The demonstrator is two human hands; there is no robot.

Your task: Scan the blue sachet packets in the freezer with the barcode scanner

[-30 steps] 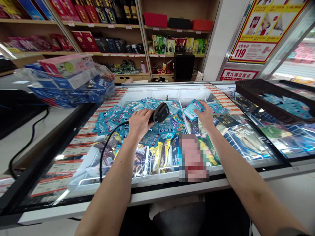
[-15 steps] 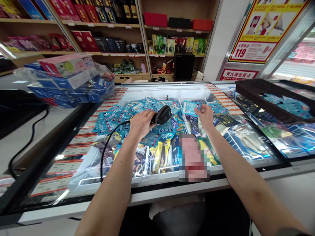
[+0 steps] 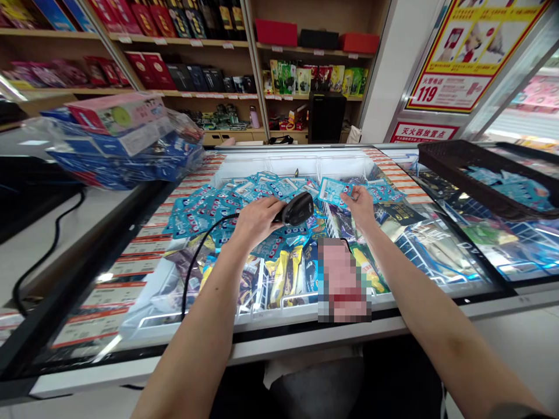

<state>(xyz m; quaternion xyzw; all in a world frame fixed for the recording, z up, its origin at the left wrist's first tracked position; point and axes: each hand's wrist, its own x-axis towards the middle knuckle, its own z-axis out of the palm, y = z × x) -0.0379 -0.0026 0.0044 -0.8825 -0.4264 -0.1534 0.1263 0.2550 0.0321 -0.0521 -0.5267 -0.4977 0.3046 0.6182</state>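
My left hand is wrapped round the handle of a black barcode scanner, whose head points to the right. Its cable curves down beside my left forearm. Between the thumb and fingers of my right hand is the edge of a flat light-blue packet, just right of the scanner head. Many similar blue packets lie spread over the freezer's glass top to the left. Under my hands, yellow wrapped ice creams show inside the freezer.
Plastic-wrapped blue and pink boxes stand at the left. A dark brown basket with blue packets sits at the right. A pixelated pink object lies near the freezer's front edge. Stocked shelves line the back.
The scanner in my left hand has moved slightly right and down. The blue packet in my right hand has shifted a little left and tilted, so the two are closer together.
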